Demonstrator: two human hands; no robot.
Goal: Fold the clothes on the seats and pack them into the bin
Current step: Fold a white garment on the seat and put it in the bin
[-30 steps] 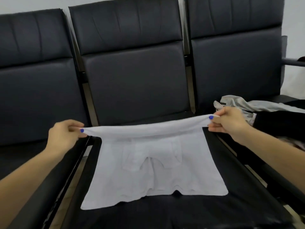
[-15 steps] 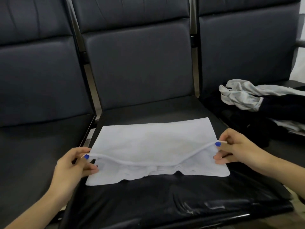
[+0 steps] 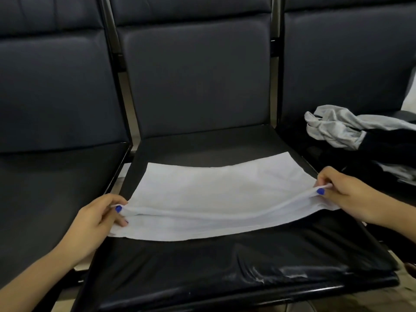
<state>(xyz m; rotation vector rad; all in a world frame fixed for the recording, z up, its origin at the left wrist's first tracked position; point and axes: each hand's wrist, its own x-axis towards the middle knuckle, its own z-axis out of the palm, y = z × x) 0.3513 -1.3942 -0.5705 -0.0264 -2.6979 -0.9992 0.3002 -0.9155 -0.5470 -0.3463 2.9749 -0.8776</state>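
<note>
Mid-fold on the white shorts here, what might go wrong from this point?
1. Both hands, left and right, pinch only the corners of the white shorts; the folded edge sags between them, so it may land crooked or wrinkled.
2. The shorts' left corner sits at the seat edge by the gap; it might slip off.
3. The loose pile on the right seat lies near the right hand and could get snagged.

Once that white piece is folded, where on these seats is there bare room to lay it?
The left seat shows bare cushion. On the middle seat, bare strips lie behind and in front of the white garment, which both hands pinch. The right seat is crowded with grey and black clothes.
</note>
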